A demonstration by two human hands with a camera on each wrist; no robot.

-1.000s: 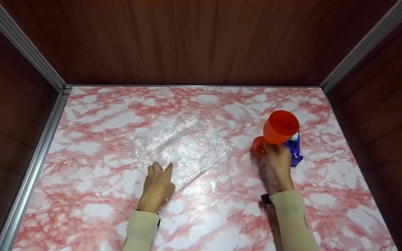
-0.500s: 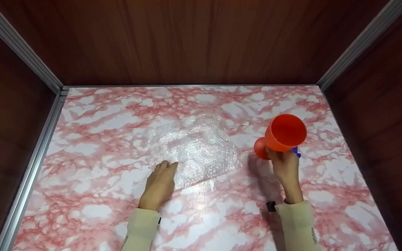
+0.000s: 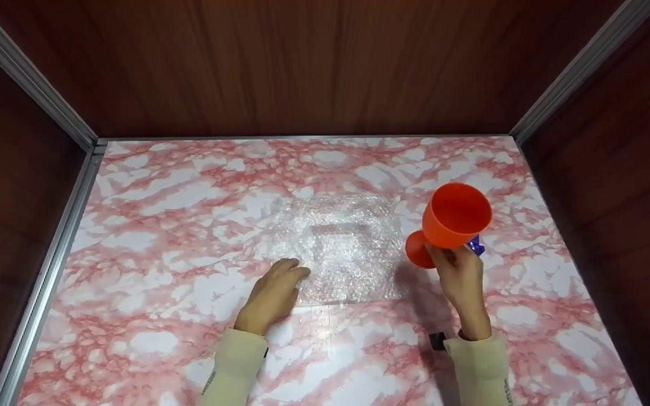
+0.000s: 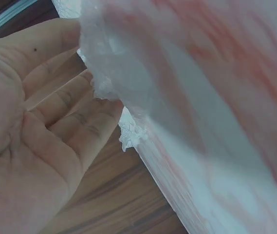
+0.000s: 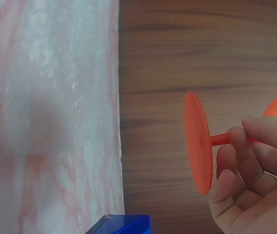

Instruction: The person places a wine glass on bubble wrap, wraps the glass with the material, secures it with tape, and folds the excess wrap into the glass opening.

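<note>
My right hand (image 3: 460,282) grips the thin stem of an orange-red plastic goblet (image 3: 443,228). The goblet leans with its mouth facing up toward the head camera; its round foot (image 5: 198,143) shows in the right wrist view. A clear sheet of bubble wrap (image 3: 347,248) lies flat on the table, left of the goblet. At the sheet's left edge, my left hand (image 3: 273,296) touches it with fairly straight fingers. The left wrist view shows the wrap's crumpled edge (image 4: 106,58) hiding the left fingertips.
A purple-blue object (image 3: 476,246) stands behind the goblet and right hand, mostly hidden; its blue corner (image 5: 123,225) enters the right wrist view. Dark wood-look panels (image 3: 302,67) with metal rails enclose the pink-and-white marbled table (image 3: 150,242) on three sides.
The bubble wrap has slid right and turned so its near edge runs nearly level. My left hand has moved right with it. The goblet has come slightly nearer, covering more of the purple-blue object.
</note>
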